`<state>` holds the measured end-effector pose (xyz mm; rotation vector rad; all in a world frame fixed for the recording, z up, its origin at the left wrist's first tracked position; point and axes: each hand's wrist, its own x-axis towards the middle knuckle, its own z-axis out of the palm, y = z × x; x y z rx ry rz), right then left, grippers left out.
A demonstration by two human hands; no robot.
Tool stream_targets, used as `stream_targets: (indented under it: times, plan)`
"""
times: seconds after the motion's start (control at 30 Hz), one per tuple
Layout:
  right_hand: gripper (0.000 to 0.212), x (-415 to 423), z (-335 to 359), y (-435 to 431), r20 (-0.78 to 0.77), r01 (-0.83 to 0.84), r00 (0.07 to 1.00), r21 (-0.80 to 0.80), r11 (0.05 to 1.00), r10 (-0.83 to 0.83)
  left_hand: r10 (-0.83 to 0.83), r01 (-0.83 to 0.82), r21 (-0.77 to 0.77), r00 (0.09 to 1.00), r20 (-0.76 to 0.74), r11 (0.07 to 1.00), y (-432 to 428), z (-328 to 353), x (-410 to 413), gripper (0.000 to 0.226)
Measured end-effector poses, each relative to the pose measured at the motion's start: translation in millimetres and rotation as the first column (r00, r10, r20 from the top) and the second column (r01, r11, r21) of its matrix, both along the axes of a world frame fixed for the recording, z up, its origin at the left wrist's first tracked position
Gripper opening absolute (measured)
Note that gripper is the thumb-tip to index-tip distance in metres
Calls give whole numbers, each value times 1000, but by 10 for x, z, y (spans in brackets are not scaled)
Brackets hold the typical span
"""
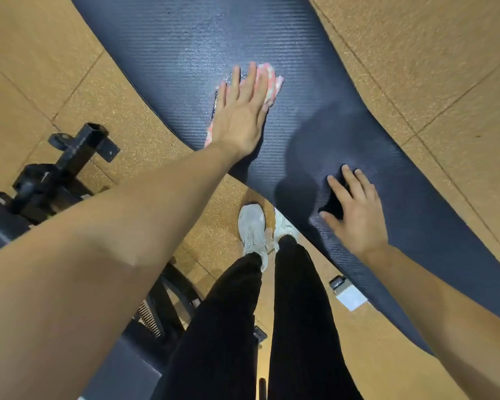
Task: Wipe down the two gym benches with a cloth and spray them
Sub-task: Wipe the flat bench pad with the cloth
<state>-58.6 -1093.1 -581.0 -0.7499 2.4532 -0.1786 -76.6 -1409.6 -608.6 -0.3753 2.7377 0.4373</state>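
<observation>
I log the left hand [240,111] flat, fingers straight, pressing the pink cloth [269,77] onto the dark bench pad [171,39], far centre. Right hand [355,212] spread wide, resting on the pad, near right.

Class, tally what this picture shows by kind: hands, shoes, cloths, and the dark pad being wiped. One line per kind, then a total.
Hands: 2, the left hand and the right hand
Shoes: 2, both white
Cloths: 1, the cloth under the left hand
Pads: 1, the dark pad under both hands
Total: 6
</observation>
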Motion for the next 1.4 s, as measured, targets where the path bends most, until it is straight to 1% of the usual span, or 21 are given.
stream_targets:
  times: [0.1, 0.17, 0.27, 0.33, 0.37, 0.4, 0.47, 0.53, 0.57, 0.63, 0.7, 0.73, 0.8, 0.87, 0.9, 0.97, 1.0, 1.1, 1.2, 1.3, 1.4]
  plan:
    - [73, 18, 3, 5, 3, 9, 1000, -18, 1000, -9, -275, 274, -31, 961, -36, 961, 243, -33, 257, 58]
    - [75, 24, 20, 2, 17, 7, 1000, -17, 1000, -7, -390, 390, -22, 919, -55, 921, 440, -34, 530, 63]
    - [79, 10, 61, -8, 47, 5, 999, -2, 1000, -5, -411, 415, 81, 910, -59, 906, 644, -38, 948, 75]
    - [80, -17, 85, -11, 58, -7, 998, 12, 1000, 6, -386, 391, 91, 920, -76, 916, 688, 7, 1154, 87]
    - [81, -33, 96, -13, 61, -15, 998, 18, 1000, 14, -357, 364, 81, 930, -86, 928, 686, 43, 1214, 87]
    - [81, -40, 107, -16, 66, -20, 998, 27, 999, 18, -318, 326, 63, 942, -110, 943, 661, 88, 1250, 81]
    - [82, -34, 127, -29, 78, -13, 997, 49, 999, 9, -189, 200, 49, 966, -175, 979, 556, 195, 1245, 54]
    - [83, -6, 130, -53, 85, 0, 996, 61, 998, -5, 34, -19, 75, 979, -200, 997, 381, 308, 1150, 30]
    - [83, 7, 128, -65, 89, 8, 996, 71, 997, -14, 164, -146, 94, 964, -210, 985, 275, 349, 1077, 26]
    - [85, 26, 124, -88, 97, 23, 995, 90, 996, -32, 416, -390, 151, 880, -230, 909, 56, 423, 900, 26]
    - [85, 32, 125, -104, 108, 25, 994, 105, 994, -36, 640, -603, 217, 737, -217, 768, -168, 454, 694, 29]
    - [86, 35, 125, -109, 114, 25, 993, 111, 994, -37, 707, -670, 226, 674, -214, 707, -276, 450, 588, 31]
    - [87, 36, 127, -117, 133, 26, 990, 122, 992, -42, 748, -700, 261, 621, -234, 664, -437, 444, 398, 32]
    - [89, 21, 132, -125, 163, 23, 986, 133, 991, -44, 722, -657, 302, 640, -262, 691, -533, 398, 258, 27]
    - [89, 12, 140, -125, 178, 24, 983, 131, 991, -47, 679, -618, 284, 688, -255, 733, -546, 348, 221, 26]
    - [90, 0, 153, -114, 195, 27, 979, 124, 992, -51, 527, -496, 191, 828, -190, 847, -504, 220, 230, 30]
    - [91, -3, 156, -105, 199, 26, 979, 124, 992, -50, 446, -423, 156, 879, -170, 893, -456, 172, 270, 33]
    - [92, 13, 150, -106, 186, 18, 982, 128, 992, -42, 222, -186, 184, 954, -200, 965, -213, 103, 477, 35]
    - [92, 26, 155, -124, 184, 15, 982, 139, 990, -41, -23, 62, 195, 981, -195, 979, 113, 97, 755, 44]
    - [92, 4, 179, -112, 194, 10, 980, 144, 989, -38, -129, 155, 206, 983, -132, 966, 357, 96, 1017, 56]
    - [93, -33, 195, -90, 202, -12, 979, 146, 989, -17, -219, 257, 299, 964, -153, 919, 499, 105, 1158, 49]
